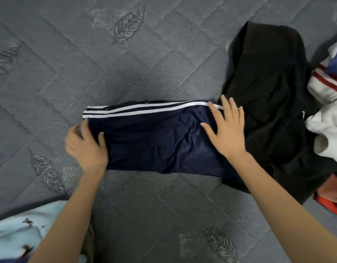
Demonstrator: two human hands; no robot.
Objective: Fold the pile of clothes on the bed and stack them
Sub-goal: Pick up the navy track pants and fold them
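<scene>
Grey quilted bedding (144,54) stitched with leaf motifs is filling the whole view, and a navy garment (154,141) is lying flat across its middle, running left to right. It is looking smooth and slightly shiny, folded into a long band, with white stripes (144,109) running along its far edge and curving round the left end. A few soft creases are showing near its centre. Its right end is meeting a crumpled black garment (268,82); which of the two is lying on top there is hard to tell.

At the left end, the left hand (86,147) is gripping the navy garment: the thumb is lying on top of the fabric while the fingers are curling round its edge, somewhat blurred. Toward the right end, the right hand (228,130) is pressing down flat on the cloth, palm down, fingers straight and spread wide, the fingertips reaching over the white stripes, close beside the black garment. It is holding nothing.

Beyond the black garment, at the right edge, a heap of white, red and blue clothes (330,130) is sitting unfolded. A pale blue cloth (15,236) is showing at the lower left corner, beside the left forearm.
</scene>
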